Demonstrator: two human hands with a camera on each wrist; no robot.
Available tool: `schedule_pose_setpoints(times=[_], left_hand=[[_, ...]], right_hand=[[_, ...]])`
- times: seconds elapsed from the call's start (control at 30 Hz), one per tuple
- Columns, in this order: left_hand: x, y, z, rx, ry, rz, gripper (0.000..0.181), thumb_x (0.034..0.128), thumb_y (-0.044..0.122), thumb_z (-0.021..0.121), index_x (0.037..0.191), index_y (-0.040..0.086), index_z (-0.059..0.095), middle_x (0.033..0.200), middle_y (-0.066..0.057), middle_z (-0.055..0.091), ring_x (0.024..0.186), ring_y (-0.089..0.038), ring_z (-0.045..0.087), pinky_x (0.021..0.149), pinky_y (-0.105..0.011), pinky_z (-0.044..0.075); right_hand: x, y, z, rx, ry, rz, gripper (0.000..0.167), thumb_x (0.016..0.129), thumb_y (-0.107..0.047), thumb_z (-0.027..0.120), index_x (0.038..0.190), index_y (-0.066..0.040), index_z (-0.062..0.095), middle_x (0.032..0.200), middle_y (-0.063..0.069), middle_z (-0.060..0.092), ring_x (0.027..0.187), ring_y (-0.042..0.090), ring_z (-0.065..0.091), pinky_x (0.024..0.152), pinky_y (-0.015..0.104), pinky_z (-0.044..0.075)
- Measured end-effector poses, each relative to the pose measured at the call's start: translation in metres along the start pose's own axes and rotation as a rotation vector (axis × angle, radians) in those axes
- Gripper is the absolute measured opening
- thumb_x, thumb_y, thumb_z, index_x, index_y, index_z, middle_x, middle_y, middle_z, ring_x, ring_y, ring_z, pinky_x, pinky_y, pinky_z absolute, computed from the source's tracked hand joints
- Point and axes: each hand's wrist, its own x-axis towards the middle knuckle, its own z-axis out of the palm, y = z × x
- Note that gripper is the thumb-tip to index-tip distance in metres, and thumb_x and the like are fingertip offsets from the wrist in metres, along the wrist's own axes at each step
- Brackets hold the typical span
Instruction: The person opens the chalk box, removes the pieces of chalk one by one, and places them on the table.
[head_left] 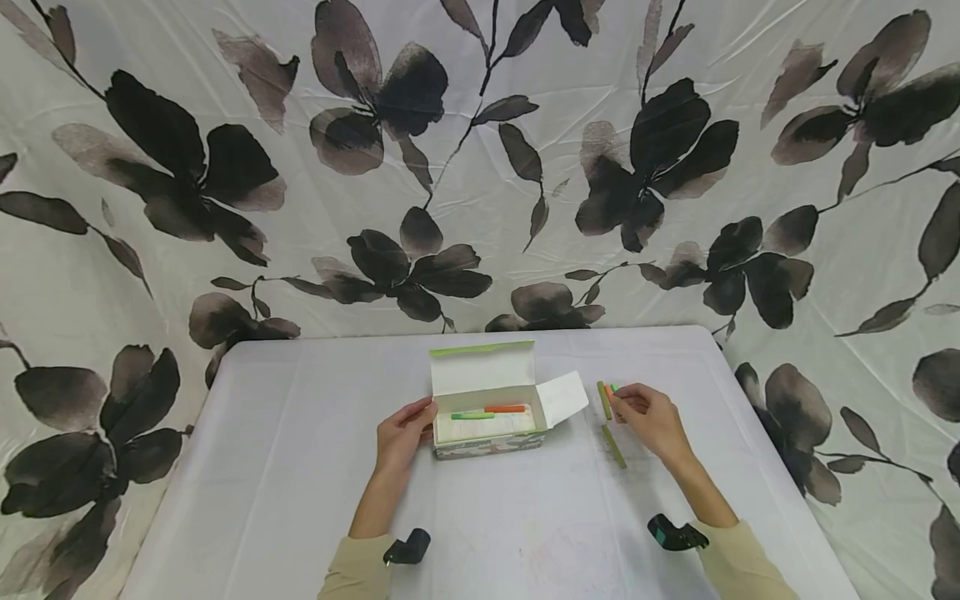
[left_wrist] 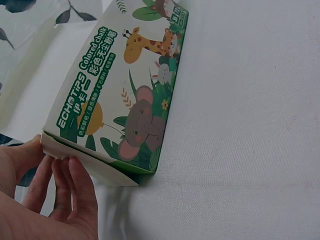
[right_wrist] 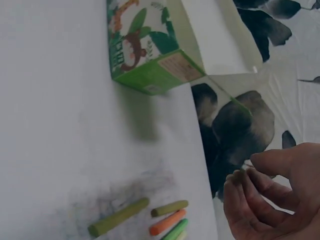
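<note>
A printed chalk box (head_left: 487, 448) stands on the table with its lid (head_left: 483, 371) raised and its right end flap (head_left: 564, 400) folded out. Inside lie a green chalk stick (head_left: 472, 416) and an orange one (head_left: 510, 408). At the box's left end, my left hand (left_wrist: 50, 195) pinches the side flap (left_wrist: 90, 162) between thumb and fingers. My right hand (head_left: 651, 419) hovers by loose chalk, its fingers relaxed and bent, nothing visible between them. Near it lie a long olive stick (right_wrist: 119, 217), a shorter olive one (right_wrist: 170, 208), an orange stick (right_wrist: 168, 223) and a green stick (right_wrist: 176, 230).
A white cloth covers the table (head_left: 285, 467), with smudges of chalk dust (right_wrist: 110, 197) beside the loose sticks. Behind the table's far edge hangs a flower-patterned curtain (head_left: 465, 192). Black wrist cameras (head_left: 407, 547) sit at both sleeves.
</note>
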Motion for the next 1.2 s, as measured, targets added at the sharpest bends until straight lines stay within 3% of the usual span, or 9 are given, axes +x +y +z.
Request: schedule_pose_setpoints(times=[0.27,0.37,0.73,1.0,1.2], left_hand=[[-0.002,0.002,-0.002,0.03,0.004,0.0,0.039,0.0938,0.021,0.078,0.126,0.0,0.071,0.111,-0.009,0.074,0.082,-0.009,0.066,0.069,-0.02,0.055],[-0.002,0.002,-0.003,0.025,0.005,-0.004,0.038,0.0934,0.02,0.078,0.126,0.001,0.071,0.11,-0.008,0.075,0.082,-0.009,0.066,0.069,-0.02,0.055],[-0.001,0.0,-0.001,-0.011,-0.005,0.008,0.039,0.0929,0.019,0.079,0.124,-0.002,0.071,0.105,-0.006,0.075,0.085,-0.015,0.068,0.068,-0.02,0.055],[-0.003,0.001,0.0,-0.006,-0.007,0.009,0.04,0.0929,0.019,0.079,0.125,-0.003,0.07,0.106,-0.006,0.075,0.083,-0.013,0.068,0.067,-0.02,0.055],[-0.002,0.0,0.0,-0.019,-0.004,0.004,0.039,0.0925,0.018,0.079,0.125,-0.002,0.071,0.104,-0.006,0.076,0.086,-0.017,0.069,0.068,-0.021,0.055]], right_hand=[[0.009,-0.027,0.005,0.021,0.002,-0.087,0.029,0.102,-0.026,0.067,0.115,0.0,0.069,0.101,0.013,0.072,0.089,0.023,0.067,0.069,0.027,0.052],[0.012,-0.035,0.012,0.039,-0.002,-0.116,0.028,0.102,-0.025,0.067,0.114,0.0,0.069,0.102,0.014,0.071,0.09,0.026,0.067,0.067,0.025,0.053],[0.023,-0.051,0.046,0.058,-0.021,-0.245,0.018,0.098,-0.016,0.072,0.11,-0.002,0.071,0.099,0.01,0.072,0.091,0.022,0.069,0.081,0.031,0.057],[0.026,-0.058,0.07,0.09,-0.097,-0.338,0.018,0.096,-0.011,0.074,0.11,0.0,0.07,0.099,0.01,0.073,0.092,0.025,0.071,0.086,0.039,0.059],[0.028,-0.061,0.09,0.093,-0.166,-0.416,0.019,0.093,-0.005,0.075,0.109,0.004,0.069,0.099,0.012,0.073,0.091,0.027,0.071,0.083,0.037,0.059]])
